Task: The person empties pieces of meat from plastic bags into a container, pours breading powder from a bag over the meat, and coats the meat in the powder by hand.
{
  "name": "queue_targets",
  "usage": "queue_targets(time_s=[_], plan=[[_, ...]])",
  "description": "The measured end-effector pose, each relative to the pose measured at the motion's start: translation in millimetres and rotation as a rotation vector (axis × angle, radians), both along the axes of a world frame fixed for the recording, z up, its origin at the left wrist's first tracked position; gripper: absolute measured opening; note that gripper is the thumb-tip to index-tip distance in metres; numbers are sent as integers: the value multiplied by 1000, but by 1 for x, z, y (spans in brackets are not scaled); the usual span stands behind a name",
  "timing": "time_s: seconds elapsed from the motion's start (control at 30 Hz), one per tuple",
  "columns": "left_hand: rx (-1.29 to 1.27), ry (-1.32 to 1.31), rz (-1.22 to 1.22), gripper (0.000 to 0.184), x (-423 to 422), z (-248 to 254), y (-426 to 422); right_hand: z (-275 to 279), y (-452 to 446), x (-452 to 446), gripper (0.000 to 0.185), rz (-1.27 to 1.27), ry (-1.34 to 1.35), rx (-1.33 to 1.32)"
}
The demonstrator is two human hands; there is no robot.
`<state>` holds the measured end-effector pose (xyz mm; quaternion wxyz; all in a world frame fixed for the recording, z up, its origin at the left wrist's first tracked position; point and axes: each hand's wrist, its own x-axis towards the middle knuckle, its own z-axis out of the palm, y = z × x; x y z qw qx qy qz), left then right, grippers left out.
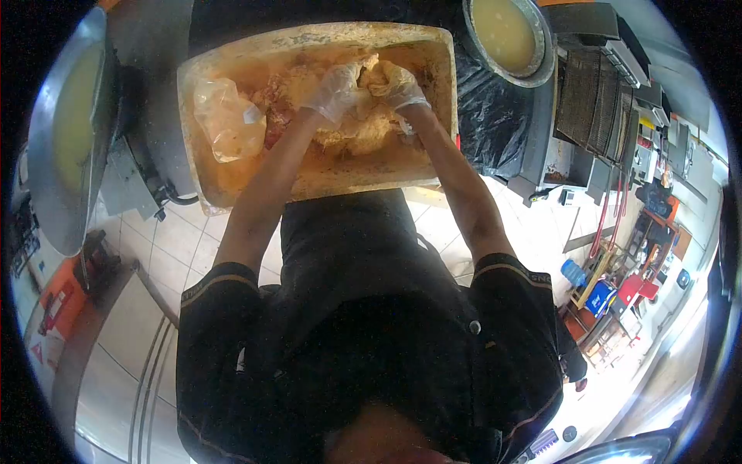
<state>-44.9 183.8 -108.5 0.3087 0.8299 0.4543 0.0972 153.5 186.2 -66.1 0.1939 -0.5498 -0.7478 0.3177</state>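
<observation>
A large, worn rectangular tub (317, 190) in front of me holds tan flour and several coated pieces of what looks like chicken (363, 141). My left hand (334, 94), in a clear plastic glove, is closed at the far side of the tub with its fingers against a flour-coated piece of meat (375, 80). Gloved the same way, my right hand (402, 85) curls round that piece from the other side. Both sets of fingertips are partly hidden by flour. Reddish, less coated meat (276, 130) lies left of my left hand.
A clear plastic bag (228, 120) lies in the tub's left end. Beyond the right corner stands a metal pot (506, 35) of pale liquid; a large metal bowl (97, 124) is at far left. Wire fryer baskets (587, 104) hang at right, beside black plastic sheeting (491, 124).
</observation>
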Motion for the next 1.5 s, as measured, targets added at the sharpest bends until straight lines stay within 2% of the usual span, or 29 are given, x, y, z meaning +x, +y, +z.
queue_targets(time_s=[0.03, 0.1, 0.17, 0.23, 0.27, 0.37, 0.43, 0.47, 0.53, 0.57, 0.6, 0.63, 0.67, 0.73, 0.8, 0.87, 0.93, 0.97, 1.03, 1.1, 1.17, 1.2, 1.23, 1.27, 1.3, 1.33, 1.4, 1.5], plan=[[80, 108, -31, 37, 1, 11, 0, 11, 0, -5, 34, 16, -71, -16], [-37, 79, 65, 35, 6, 32, -1, 29, -1, -11, 34, 28, -154, -41], [-328, -336, 319, 37, 12, -9, -3, 38, -3, -12, 33, 10, -120, -49], [-410, -511, 386, 41, 10, -46, 6, 31, -2, -11, 34, -32, -66, -35], [-352, -474, 326, 43, 5, -59, 10, 17, -3, -9, 35, -60, -56, -27], [-22, -179, 234, 47, 12, -39, 3, 7, -8, -8, 36, -93, -70, -46], [-66, -336, 274, 48, 18, -50, 1, 20, -6, -11, 39, -77, -137, -118], [-251, -618, 329, 50, 20, -68, 2, 30, 1, -13, 40, -58, -190, -180], [-240, -461, 270, 51, 21, -68, 1, 59, 11, -20, 43, 20, -323, -262], [-41, -25, 154, 51, 22, -49, 0, 74, 12, -22, 43, 76, -404, -283], [-20, 111, 155, 52, 23, -39, 2, 81, 12, -23, 44, 134, -485, -305], [-1, 249, 149, 53, 25, -34, 3, 60, 7, -18, 45, 46, -392, -200], [-160, 85, 263, 54, 27, -45, 10, 19, 1, -11, 45, -39, -298, -94], [-255, -44, 367, 57, 32, -62, 12, -12, 5, -5, 46, -98, -218, -81], [-120, 30, 343, 58, 36, -73, 16, -17, 16, 1, 47, -47, -249, -241], [-4, 124, 305, 59, 33, -89, 20, -23, 10, -1, 46, -131, 101, -339], [119, 168, 368, 61, 32, -98, 16, -3, 6, -6, 44, -28, -29, -333], [193, 159, 453, 63, 36, -98, 11, 39, 8, -14, 43, 114, -333, -270], [136, 50, 533, 67, 38, -66, 4, 46, 10, -19, 41, 103, -500, -261], [-125, -146, 512, 70, 29, 14, 8, -31, 10, -15, 39, -199, -215, -376], [-109, -151, 624, 64, 26, 26, 0, -136, 7, 8, 41, -219, -107, -135], [-98, -153, 678, 61, 24, 28, 0, -163, 7, 14, 42, -229, -51, -13], [-171, -232, 752, 58, 26, 11, -1, -141, 6, 8, 42, -274, 148, -200], [-244, -313, 825, 56, 29, -21, -3, -94, 5, -3, 43, -316, 347, -387], [-249, -374, 850, 54, 31, -18, -3, -52, 5, -13, 44, -355, 547, -570], [-253, -435, 875, 53, 32, -14, -4, -28, 3, -18, 44, -268, 397, -401], [-144, -504, 831, 51, 34, 59, -24, 0, -6, -26, 45, -99, 96, -75], [-32, -754, 742, 51, 28, 39, -34, 16, -8, -34, 50, -200, 573, -325]])
